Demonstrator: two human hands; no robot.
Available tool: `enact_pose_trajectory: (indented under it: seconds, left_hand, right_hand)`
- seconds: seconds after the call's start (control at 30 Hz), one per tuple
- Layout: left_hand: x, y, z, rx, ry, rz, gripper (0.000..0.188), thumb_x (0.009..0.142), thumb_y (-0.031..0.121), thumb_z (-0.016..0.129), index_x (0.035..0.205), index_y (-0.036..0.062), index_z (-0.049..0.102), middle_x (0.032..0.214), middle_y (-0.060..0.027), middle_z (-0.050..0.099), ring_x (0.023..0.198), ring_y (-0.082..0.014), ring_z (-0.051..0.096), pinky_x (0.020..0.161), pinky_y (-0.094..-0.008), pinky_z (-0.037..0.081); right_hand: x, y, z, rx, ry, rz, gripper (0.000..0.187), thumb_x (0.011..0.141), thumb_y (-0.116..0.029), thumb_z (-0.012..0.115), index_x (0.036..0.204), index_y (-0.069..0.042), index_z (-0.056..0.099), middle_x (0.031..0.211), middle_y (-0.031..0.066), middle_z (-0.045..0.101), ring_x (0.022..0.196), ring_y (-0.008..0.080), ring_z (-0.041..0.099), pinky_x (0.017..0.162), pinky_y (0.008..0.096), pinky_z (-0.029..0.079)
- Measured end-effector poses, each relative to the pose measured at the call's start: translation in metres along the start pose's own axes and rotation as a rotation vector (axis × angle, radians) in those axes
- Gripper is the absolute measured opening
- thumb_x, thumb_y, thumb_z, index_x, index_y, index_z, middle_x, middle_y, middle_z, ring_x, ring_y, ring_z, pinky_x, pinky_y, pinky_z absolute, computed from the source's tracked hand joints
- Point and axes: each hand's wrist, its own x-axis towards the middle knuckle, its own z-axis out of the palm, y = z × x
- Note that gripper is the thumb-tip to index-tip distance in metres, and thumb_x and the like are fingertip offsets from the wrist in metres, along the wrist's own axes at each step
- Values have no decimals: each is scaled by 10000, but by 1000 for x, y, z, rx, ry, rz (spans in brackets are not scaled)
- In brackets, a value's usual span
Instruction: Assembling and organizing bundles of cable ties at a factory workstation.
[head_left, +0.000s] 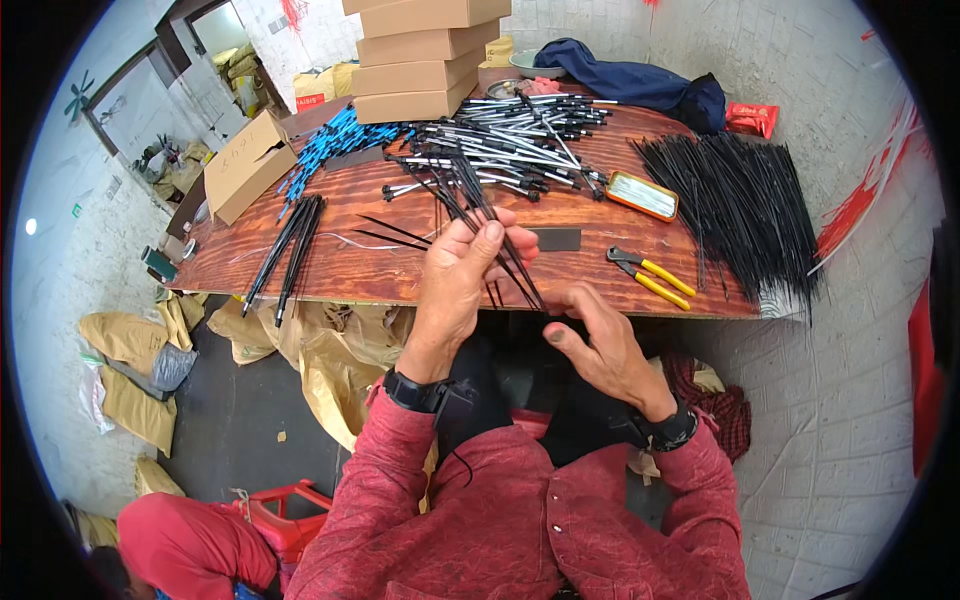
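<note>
gripping slender black plastic strips [472,188] in left hand [458,268] at red-brown wooden table [350,282], with right hand [608,348] half-open by their tips — unclear if touching — near yellow-handled pliers [666,275], before stacked brown cardboard boxes [420,78]

The wooden table [360,205] has a streaked reddish grain with a slight sheen. The black strips [467,180] above its near edge look like smooth plastic, as do the black lengths [740,200] heaped along the right edge. Toward the far edge, the pale rods [500,150] gleam like metal, the stacked boxes [415,105] are matt cardboard, the blue cloth [620,82] is dull and creased, and the red packet [752,120] is glossy film. Near the near right corner, the pliers [665,276] pair dark metal with smooth yellow grips.
</note>
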Motion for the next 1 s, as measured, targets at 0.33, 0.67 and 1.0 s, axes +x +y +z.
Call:
enact_pose_trajectory:
  seconds: [0.33, 0.67, 1.0]
  left_hand:
    - [-36, -1, 12, 29, 26, -31, 308, 993, 232, 544, 1200, 4, 565, 1023, -116, 700, 860, -144, 678, 704, -257, 545]
    - [-103, 17, -2, 35, 67, -13, 317, 1028, 202, 463, 1267, 12, 548, 1090, -65, 691, 836, -62, 621, 632, -200, 497]
    - [-149, 25, -51, 209, 298, 151, 360, 1035, 250, 446, 1285, 9, 541, 1064, -60, 696, 979, -104, 616, 878, -265, 488]
  right_hand:
    - [5, -13, 30, 356, -67, 50, 198, 1005, -149, 439, 1050, -10, 573, 594, 86, 510, 514, 216, 526, 516, 335, 412]
    - [-3, -25, 63, 567, -322, 3, 378, 1043, -353, 389, 868, -32, 485, 580, -11, 444, 472, 81, 387, 440, 246, 283]
    - [16, -38, 134, 755, -637, 93, 409, 1035, -400, 402, 896, -25, 485, 567, -26, 407, 455, 60, 360, 419, 231, 235]
